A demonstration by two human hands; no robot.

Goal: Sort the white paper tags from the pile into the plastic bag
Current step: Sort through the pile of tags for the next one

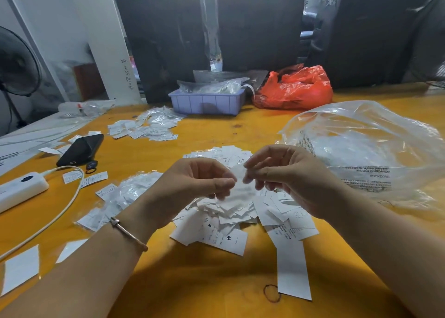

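Observation:
A pile of white paper tags [231, 221] lies on the yellow table [192, 281] right in front of me. Both hands hover just above it. My left hand [199, 180] and my right hand [284, 173] each pinch an edge of the same blurred white tag or small clear packet [240, 185] held between them. A large clear plastic bag [366, 149] with printed warning text lies crumpled to the right of the pile, some white contents showing through it.
A long white strip [292, 267] and a rubber band [272, 293] lie near the front. On the left are a phone [80, 149], a white power strip [21, 190] with cable, and loose tags. A purple tray [207, 103] and an orange bag [296, 89] sit at the back.

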